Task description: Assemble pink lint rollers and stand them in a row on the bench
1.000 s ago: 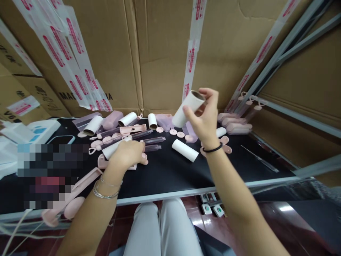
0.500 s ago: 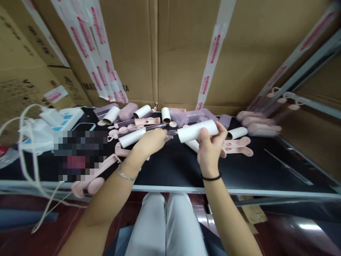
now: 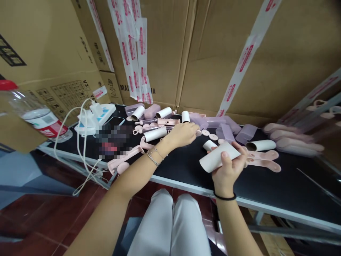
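My right hand (image 3: pixel 229 169) is wrapped round a white paper roll (image 3: pixel 217 159), holding it tilted above the front part of the table. My left hand (image 3: pixel 185 134) reaches over the table with its fingers drawn together at a pale pink disc (image 3: pixel 198 133). That disc appears pinched at the fingertips, which are partly hidden. Beside it lie more pink discs (image 3: pixel 213 137). Behind my right hand, a second white roll (image 3: pixel 209 145) is partly covered. Two pink handle-shaped pieces (image 3: pixel 263 155) lie to its right.
Translucent purple cases (image 3: pixel 246 133) and white rolls (image 3: pixel 156 134) lie along the back by a cardboard wall (image 3: pixel 165 53). At left are a power strip (image 3: pixel 105 111) with white cables, a phone (image 3: pixel 117 122) and a red-capped bottle (image 3: pixel 44 121). Pink cased pieces (image 3: pixel 287 131) are stacked at right.
The view has swung left. My left hand has left the clear tube at the roll's end and moved to a pink disc. My right hand still grips the roll, now lower and nearer.
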The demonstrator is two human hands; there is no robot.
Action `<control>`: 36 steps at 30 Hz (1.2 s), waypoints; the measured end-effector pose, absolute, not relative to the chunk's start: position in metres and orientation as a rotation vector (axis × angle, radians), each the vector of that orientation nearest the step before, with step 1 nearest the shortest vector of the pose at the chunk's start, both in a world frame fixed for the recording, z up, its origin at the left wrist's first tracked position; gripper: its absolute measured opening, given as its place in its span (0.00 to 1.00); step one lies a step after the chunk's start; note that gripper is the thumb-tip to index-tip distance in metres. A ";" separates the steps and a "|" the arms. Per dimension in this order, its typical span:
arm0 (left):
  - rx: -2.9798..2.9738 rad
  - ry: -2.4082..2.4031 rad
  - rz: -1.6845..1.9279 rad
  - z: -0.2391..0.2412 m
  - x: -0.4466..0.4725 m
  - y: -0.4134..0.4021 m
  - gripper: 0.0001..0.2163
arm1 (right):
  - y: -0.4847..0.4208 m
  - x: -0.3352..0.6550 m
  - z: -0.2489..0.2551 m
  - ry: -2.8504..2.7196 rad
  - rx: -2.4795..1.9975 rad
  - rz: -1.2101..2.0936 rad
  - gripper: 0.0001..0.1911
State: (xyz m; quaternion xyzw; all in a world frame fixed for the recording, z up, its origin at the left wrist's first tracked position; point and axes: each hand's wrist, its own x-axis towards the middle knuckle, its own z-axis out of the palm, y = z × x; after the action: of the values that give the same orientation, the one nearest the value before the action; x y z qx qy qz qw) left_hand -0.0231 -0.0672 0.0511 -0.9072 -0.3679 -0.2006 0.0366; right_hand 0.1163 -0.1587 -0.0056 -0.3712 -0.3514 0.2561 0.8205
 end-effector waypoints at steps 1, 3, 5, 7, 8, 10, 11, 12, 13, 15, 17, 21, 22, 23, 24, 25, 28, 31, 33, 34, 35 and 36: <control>-2.826 -1.111 -0.705 0.052 -0.023 -0.069 0.12 | -0.157 0.118 -0.007 -0.694 -0.775 0.541 0.22; -2.939 -1.072 -0.998 0.054 -0.022 -0.075 0.13 | -0.153 0.125 -0.010 -0.557 -0.703 0.492 0.18; -3.108 -1.072 -1.352 0.052 -0.018 -0.080 0.13 | -0.147 0.132 -0.011 -0.431 -0.623 0.447 0.16; -3.342 -1.089 -1.610 0.045 -0.010 -0.085 0.14 | -0.143 0.137 -0.011 -0.365 -0.594 0.466 0.16; -3.472 -1.078 -1.675 0.041 -0.006 -0.087 0.14 | -0.142 0.138 -0.012 -0.352 -0.600 0.488 0.17; -3.686 -1.001 -1.732 0.032 0.003 -0.090 0.13 | -0.141 0.138 -0.012 -0.358 -0.623 0.531 0.19; -3.743 -0.957 -1.757 0.028 0.006 -0.091 0.12 | -0.142 0.137 -0.013 -0.372 -0.627 0.555 0.20; -3.761 -0.932 -1.797 0.025 0.010 -0.092 0.12 | -0.143 0.135 -0.013 -0.391 -0.627 0.582 0.21; -3.746 -0.932 -1.859 0.022 0.012 -0.092 0.12 | -0.143 0.134 -0.014 -0.412 -0.624 0.613 0.23; -3.674 -0.989 -1.982 0.018 0.016 -0.092 0.13 | -0.145 0.131 -0.015 -0.442 -0.618 0.672 0.25; -3.632 -1.068 -2.012 0.016 0.016 -0.092 0.15 | -0.146 0.131 -0.016 -0.452 -0.621 0.713 0.27; -3.731 -1.149 -1.706 0.018 0.011 -0.090 0.15 | -0.147 0.132 -0.015 -0.463 -0.641 0.714 0.25; -3.771 -1.149 -1.609 0.019 0.009 -0.090 0.15 | -0.148 0.132 -0.014 -0.464 -0.646 0.701 0.24; -3.812 -1.145 -1.522 0.021 0.008 -0.090 0.16 | -0.148 0.132 -0.014 -0.461 -0.650 0.685 0.23; -3.846 -1.137 -1.456 0.022 0.006 -0.090 0.17 | -0.149 0.132 -0.014 -0.457 -0.652 0.671 0.22; -3.870 -1.130 -1.413 0.024 0.004 -0.091 0.19 | -0.149 0.132 -0.013 -0.454 -0.654 0.661 0.22; -3.879 -1.158 -1.334 0.027 0.001 -0.093 0.22 | -0.150 0.131 -0.014 -0.462 -0.683 0.652 0.23; -3.829 -1.155 -1.257 0.030 0.000 -0.095 0.22 | -0.150 0.131 -0.015 -0.481 -0.720 0.693 0.26; -3.772 -1.086 -1.233 0.033 -0.001 -0.096 0.21 | -0.150 0.131 -0.016 -0.475 -0.721 0.740 0.27; -3.744 -1.045 -1.225 0.035 -0.001 -0.097 0.20 | -0.150 0.131 -0.016 -0.464 -0.720 0.759 0.26; -3.719 -1.007 -1.209 0.037 -0.002 -0.098 0.20 | -0.151 0.131 -0.016 -0.448 -0.720 0.775 0.25; -3.699 -0.969 -1.178 0.038 -0.002 -0.099 0.19 | -0.151 0.131 -0.016 -0.427 -0.720 0.791 0.25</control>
State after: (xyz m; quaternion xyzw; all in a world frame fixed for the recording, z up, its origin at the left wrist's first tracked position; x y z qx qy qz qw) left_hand -0.0024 -0.0986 0.0384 -0.8404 -0.2201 -0.2677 -0.4167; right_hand 0.1312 -0.1510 -0.0162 -0.3403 -0.2020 0.3742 0.8387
